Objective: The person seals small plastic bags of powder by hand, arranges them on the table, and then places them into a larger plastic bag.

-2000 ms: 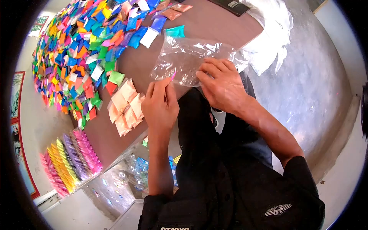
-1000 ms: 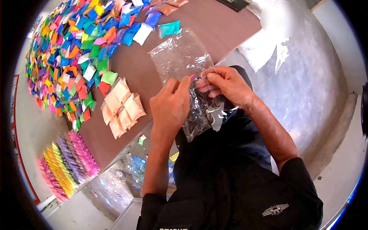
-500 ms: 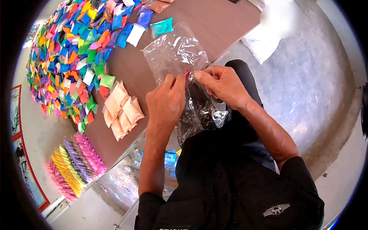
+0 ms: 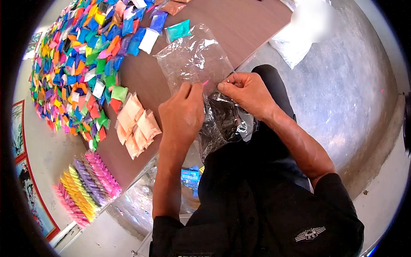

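Observation:
A large clear plastic bag [image 4: 195,58] lies partly on the brown table's edge and hangs down toward the lap. My left hand [image 4: 184,109] is closed on the bag's left side, with a small pink strip [image 4: 205,82] showing by its fingertips. On the right side my right hand [image 4: 248,94] pinches the same bag between thumb and forefinger. Left of my left hand, several peach-coloured packets [image 4: 137,126] lie in a group on the table. A teal packet [image 4: 178,30] sits just beyond the bag's upper edge.
A big heap of multicoloured packets [image 4: 77,64] covers the table's left. Rows of pink, yellow and purple packets [image 4: 87,184] line the near left corner of the table [image 4: 239,25]. A white sack [image 4: 293,47] stands on the floor at the right. Blue packaging [image 4: 190,180] lies below the table.
My hands have moved slightly apart, the left one a little leftward, and the bag's top is spread a bit wider between them. Both still grip it.

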A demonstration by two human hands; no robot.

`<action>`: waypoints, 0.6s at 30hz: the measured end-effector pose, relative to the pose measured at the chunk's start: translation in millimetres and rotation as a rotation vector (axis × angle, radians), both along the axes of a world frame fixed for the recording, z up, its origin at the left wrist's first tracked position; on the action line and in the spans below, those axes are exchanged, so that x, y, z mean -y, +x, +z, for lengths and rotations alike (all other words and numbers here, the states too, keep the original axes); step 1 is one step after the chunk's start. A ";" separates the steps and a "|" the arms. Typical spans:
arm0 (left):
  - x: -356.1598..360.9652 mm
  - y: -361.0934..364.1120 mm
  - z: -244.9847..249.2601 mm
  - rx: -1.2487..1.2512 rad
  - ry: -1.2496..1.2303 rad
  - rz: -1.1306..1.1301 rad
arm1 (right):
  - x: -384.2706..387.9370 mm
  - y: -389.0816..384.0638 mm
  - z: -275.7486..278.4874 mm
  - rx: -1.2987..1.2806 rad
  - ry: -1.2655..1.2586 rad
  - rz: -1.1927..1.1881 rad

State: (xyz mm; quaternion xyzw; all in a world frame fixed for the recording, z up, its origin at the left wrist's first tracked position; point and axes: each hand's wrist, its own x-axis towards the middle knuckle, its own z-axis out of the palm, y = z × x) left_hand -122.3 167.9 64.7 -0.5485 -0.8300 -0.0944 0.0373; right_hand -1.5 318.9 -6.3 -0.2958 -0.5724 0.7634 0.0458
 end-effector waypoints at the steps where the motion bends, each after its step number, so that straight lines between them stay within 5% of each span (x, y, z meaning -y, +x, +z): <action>1: -0.2 1.1 -1.3 0.002 0.000 0.002 | 0.5 -0.1 -1.9 0.002 0.000 0.002; 18: -11.6 -11.3 -1.5 -0.008 -0.069 -0.017 | -0.6 -2.0 -1.5 0.006 0.050 -0.028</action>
